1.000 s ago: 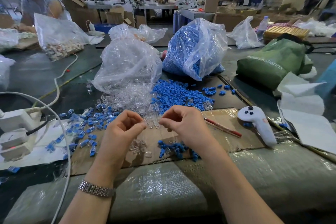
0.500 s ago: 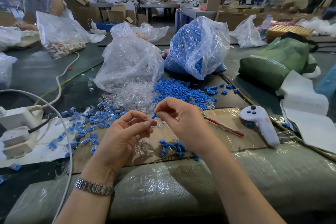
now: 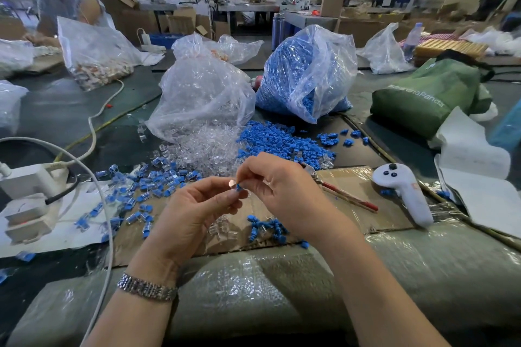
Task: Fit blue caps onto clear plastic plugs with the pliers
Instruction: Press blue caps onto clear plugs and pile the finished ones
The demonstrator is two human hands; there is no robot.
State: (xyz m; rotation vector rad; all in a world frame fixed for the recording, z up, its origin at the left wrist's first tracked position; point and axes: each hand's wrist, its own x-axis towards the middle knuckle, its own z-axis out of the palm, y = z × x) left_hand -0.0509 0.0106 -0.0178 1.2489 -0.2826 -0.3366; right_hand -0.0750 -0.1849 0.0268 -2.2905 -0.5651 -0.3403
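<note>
My right hand (image 3: 279, 189) pinches a small blue cap (image 3: 239, 186) at its fingertips. My left hand (image 3: 197, 211) meets it there; its thumb and fingers pinch a clear plug, mostly hidden. The red-handled pliers (image 3: 344, 196) lie on the cardboard (image 3: 352, 205) just right of my right hand, untouched. Under my hands lie a few loose clear plugs (image 3: 221, 227) and a small heap of blue caps (image 3: 267, 229). Capped plugs (image 3: 141, 191) are scattered to the left.
A bag spilling clear plugs (image 3: 203, 101) and a bag of blue caps (image 3: 307, 73) stand behind, with a blue pile (image 3: 279, 141) between. A white controller (image 3: 403, 191) lies right, a power strip (image 3: 28, 191) and cables left, a green bag (image 3: 428, 96) far right. Another person works at far left.
Both hands have risen slightly and stayed together. The blue cap now shows between the fingertips, pressed toward the left hand's plug.
</note>
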